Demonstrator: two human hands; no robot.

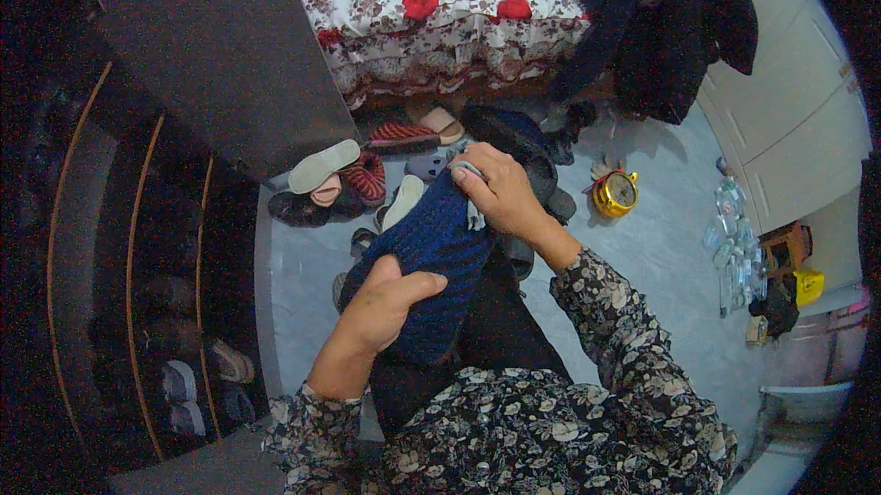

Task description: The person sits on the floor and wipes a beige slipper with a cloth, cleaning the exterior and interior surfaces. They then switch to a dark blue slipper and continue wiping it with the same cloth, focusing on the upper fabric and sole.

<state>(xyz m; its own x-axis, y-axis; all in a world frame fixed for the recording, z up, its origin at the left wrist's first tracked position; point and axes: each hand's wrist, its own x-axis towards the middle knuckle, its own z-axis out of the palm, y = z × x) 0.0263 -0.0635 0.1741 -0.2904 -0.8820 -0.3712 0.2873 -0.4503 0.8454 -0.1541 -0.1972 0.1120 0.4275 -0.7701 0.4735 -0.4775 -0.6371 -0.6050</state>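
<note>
A dark blue slipper with slanting black stripes is held up over my lap. My left hand is closed on its near left side, thumb on top and fingers mostly hidden beneath. At the far end, my right hand pinches a light grey cloth against the slipper's edge, and part of the cloth hangs below the fingers. Several shoes lie on the floor just beyond, among them a red striped slipper, a pale upturned sole and a grey clog.
A dark open cabinet with shoes on its shelves stands at left. Ahead is a bed with a flowered cover and dark clothes. A gold round pot and clear plastic bottles sit on the floor to the right.
</note>
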